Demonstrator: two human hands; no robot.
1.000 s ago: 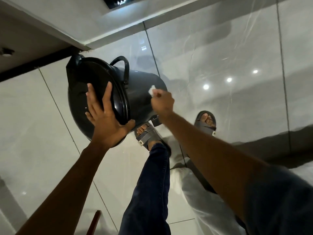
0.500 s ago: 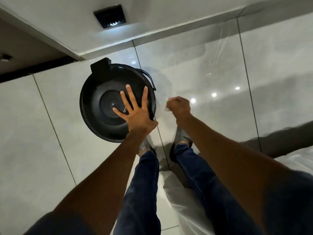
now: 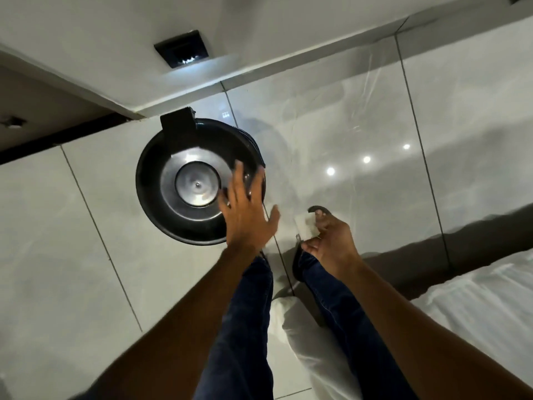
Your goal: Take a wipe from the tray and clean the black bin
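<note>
Black bin (image 3: 184, 197) stands upright on the glossy tiled floor (image 3: 72, 241), seen from straight above, close to the white wall base (image 3: 259, 73). Lid is shut: round, concentric rings, shiny centre disc with a small nub. Flat black tab (image 3: 177, 129) sticks up at the lid's far edge. Thin handle shows along the right rim. No brand, label or readable writing on the bin or anywhere else in view.

Left hand (image 3: 245, 212) is spread flat, fingers splayed, over the lid's right edge, gripping nothing; can't tell whether it touches the lid, the fingers are motion-blurred.

Right hand (image 3: 331, 241) is just right of the bin, clear of it, pinching a small white folded wipe (image 3: 307, 226) between thumb and fingertips.

Below the hands: both legs in dark blue jeans (image 3: 245, 327), one dark sandal (image 3: 300, 264) visible under the right hand. White bedding (image 3: 476, 307) fills the lower right corner. Dark square vent (image 3: 181, 53) sits in the wall above the bin. Ceiling lights reflect as bright dots on the tiles to the right.
</note>
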